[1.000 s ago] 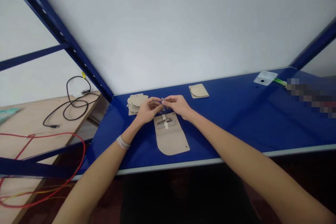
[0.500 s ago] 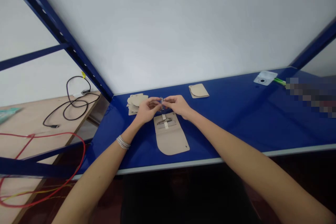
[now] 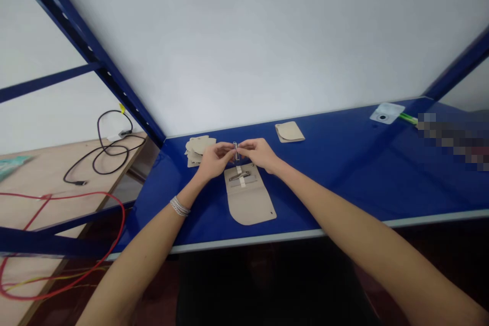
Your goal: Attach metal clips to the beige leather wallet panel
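Observation:
Between the fingertips of my left hand (image 3: pixel 217 159) and my right hand (image 3: pixel 259 154) is a small shiny metal nail clipper (image 3: pixel 236 152), held upright; both hands are closed on it, and fingers hide part of it. Just below them lies an unfolded beige pouch (image 3: pixel 250 206), its rounded flap toward me. A white elastic strap (image 3: pixel 242 181) runs across its upper half. Under that strap sit another metal clipper (image 3: pixel 239 177) and a thin flat metal tool. Behind my left hand is a pile of beige pouches (image 3: pixel 198 146).
A folded beige pouch (image 3: pixel 290 131) rests at the back of the blue table (image 3: pixel 344 163). Farther right are a pale packet (image 3: pixel 386 113) and a green item (image 3: pixel 408 119). On the left, a wooden bench (image 3: pixel 42 188) carries a black cable (image 3: pixel 109 150) and a red cable (image 3: pixel 118 214).
Almost nothing differs. Both hands stay in place over the top of the pouch with the nail clipper between them; only slight finger movement shows.

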Tool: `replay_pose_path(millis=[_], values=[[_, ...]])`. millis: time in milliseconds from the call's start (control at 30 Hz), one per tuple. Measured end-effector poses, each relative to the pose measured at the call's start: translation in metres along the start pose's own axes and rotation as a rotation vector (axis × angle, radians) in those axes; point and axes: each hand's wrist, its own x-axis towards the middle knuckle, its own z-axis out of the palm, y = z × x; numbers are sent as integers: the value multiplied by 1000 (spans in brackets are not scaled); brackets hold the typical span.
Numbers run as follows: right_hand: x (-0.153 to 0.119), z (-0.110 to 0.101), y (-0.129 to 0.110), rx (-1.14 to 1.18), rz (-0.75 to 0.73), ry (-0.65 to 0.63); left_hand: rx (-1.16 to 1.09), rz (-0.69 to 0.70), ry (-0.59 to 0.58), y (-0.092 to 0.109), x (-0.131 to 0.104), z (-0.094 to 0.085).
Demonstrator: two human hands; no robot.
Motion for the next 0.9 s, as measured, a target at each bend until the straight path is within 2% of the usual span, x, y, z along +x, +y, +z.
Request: replay_pose_path(millis=[533,900], values=[[-1,0,-2,-1,-8,-51,75,2,-45,9,-2,-2],[-1,0,-5,-36,4,-72,68,19,-79,2,0,-5]])
